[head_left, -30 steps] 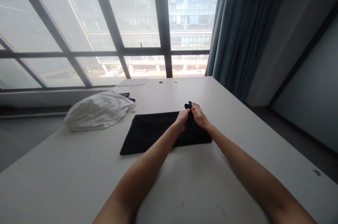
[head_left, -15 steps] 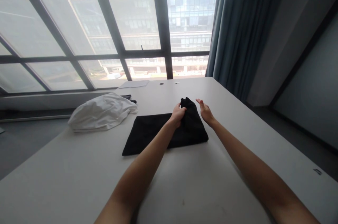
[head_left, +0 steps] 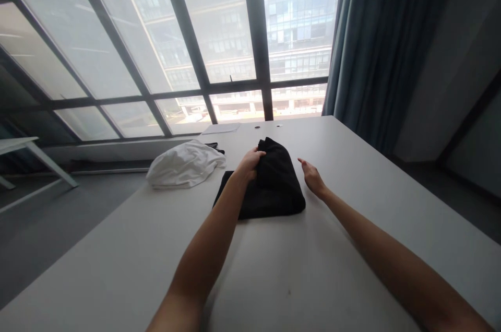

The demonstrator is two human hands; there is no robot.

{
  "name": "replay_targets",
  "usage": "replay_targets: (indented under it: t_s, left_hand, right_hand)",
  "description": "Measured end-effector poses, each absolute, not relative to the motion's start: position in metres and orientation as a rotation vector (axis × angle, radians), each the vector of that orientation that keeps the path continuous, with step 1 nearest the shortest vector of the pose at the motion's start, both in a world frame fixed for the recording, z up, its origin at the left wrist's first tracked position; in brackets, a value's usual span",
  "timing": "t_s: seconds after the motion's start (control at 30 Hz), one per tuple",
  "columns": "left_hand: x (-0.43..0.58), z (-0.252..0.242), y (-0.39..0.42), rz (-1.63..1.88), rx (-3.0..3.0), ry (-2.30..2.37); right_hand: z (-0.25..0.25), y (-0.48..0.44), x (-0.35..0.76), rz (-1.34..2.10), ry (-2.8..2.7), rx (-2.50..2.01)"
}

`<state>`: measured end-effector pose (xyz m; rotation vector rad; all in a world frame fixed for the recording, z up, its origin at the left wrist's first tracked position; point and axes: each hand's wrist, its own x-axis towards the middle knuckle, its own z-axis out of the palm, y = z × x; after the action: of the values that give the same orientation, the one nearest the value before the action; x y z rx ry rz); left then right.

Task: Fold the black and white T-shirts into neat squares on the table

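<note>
A black cloth (head_left: 274, 191), perhaps a garment, lies partly folded on the white table (head_left: 336, 248). Its far edge is raised, and my left hand (head_left: 249, 162) pinches that lifted part. What kind of garment it is, I cannot tell. To the right of the cloth, apart from it, my right hand (head_left: 312, 175) hovers over the table with its fingers stretched out and nothing in them. My left forearm covers part of the cloth's left side.
A crumpled white cloth (head_left: 186, 165) lies on the table's left side, with a dark item (head_left: 215, 147) behind it. Paper (head_left: 221, 128) rests at the far edge. Windows stand beyond, a blue curtain (head_left: 364, 60) hangs at right, and another table (head_left: 19, 145) is far left.
My left hand has drawn the raised part of the black cloth leftward, folding more of it over. My right hand stays beside it. The view has turned a little to the left.
</note>
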<state>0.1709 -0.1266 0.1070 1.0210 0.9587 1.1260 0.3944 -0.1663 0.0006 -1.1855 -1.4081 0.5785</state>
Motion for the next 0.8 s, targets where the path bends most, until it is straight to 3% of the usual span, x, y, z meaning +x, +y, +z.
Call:
replay_targets:
  t_s: [0.33, 0.57, 0.8]
  left_hand:
    - [0.108, 0.119, -0.116, 1.043, 0.838, 1.085]
    - [0.059, 0.102, -0.112, 0.972, 0.728, 1.131]
    - [0.028, 0.081, -0.118, 1.007, 0.715, 1.112]
  right_hand:
    - [-0.005, -0.207, 0.370, 0.403, -1.710, -0.963]
    - [-0.007, -0.232, 0.344, 0.181, -2.203, -0.947]
    - [-0.015, -0.231, 0.340, 0.127, -2.266, -0.975]
